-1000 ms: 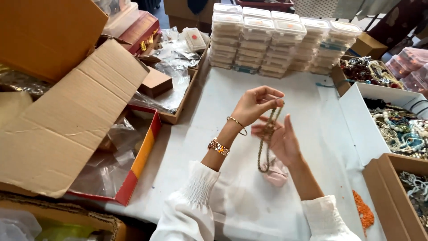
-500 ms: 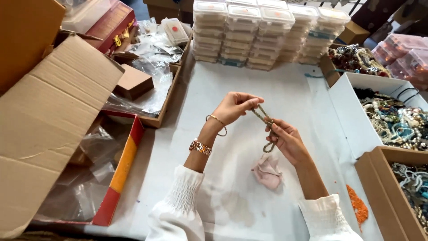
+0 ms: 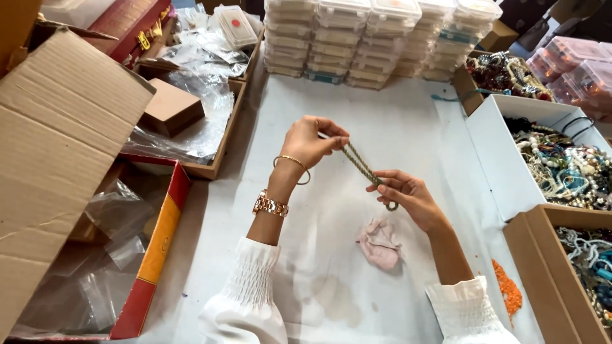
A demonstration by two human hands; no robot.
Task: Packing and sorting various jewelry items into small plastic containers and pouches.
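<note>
My left hand [image 3: 310, 141] pinches the upper end of a doubled olive-green bead strand [image 3: 361, 165] above the white table cover [image 3: 395, 121]. My right hand [image 3: 408, 194] grips the strand's lower end, where a small loop hangs below my fingers. The strand runs taut and slanted between both hands. A gold bangle and a gold watch sit on my left wrist. A small crumpled pink pouch [image 3: 380, 243] lies on the cover just below my right hand.
Stacks of clear plastic boxes [image 3: 376, 35] line the far edge. Boxes of mixed bead jewellery [image 3: 567, 169] stand at the right. An open cardboard box [image 3: 57, 153] and trays with plastic bags [image 3: 191, 108] fill the left. Orange beads [image 3: 508, 288] lie near my right sleeve.
The strand hung nearly straight down from my left hand; now it is stretched at a slant between both hands, folded shorter. The view has tilted down and closer.
</note>
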